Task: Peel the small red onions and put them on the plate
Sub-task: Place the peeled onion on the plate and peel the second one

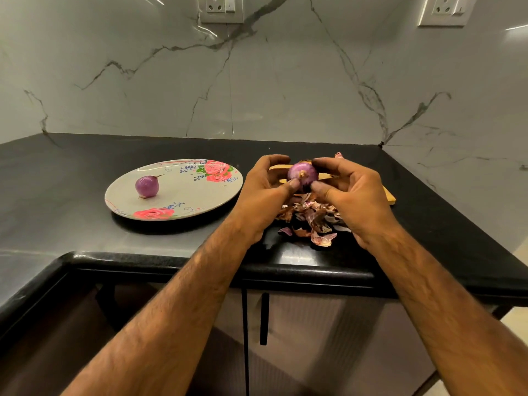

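A small purple-red onion [302, 175] is held above the counter between both hands. My left hand [264, 192] grips its left side with the thumb under it and the fingers curled over the top. My right hand [350, 192] grips its right side the same way. The onion's root end faces me. A second peeled onion [147, 186] lies on the left part of a floral plate [205, 195], which sits on the black counter to the left of my hands.
A heap of dry onion skins [310, 221] lies on the counter under my hands. A wooden board [390, 197] lies behind them, mostly hidden. The black counter's front edge [285, 270] runs below; a marble wall stands behind.
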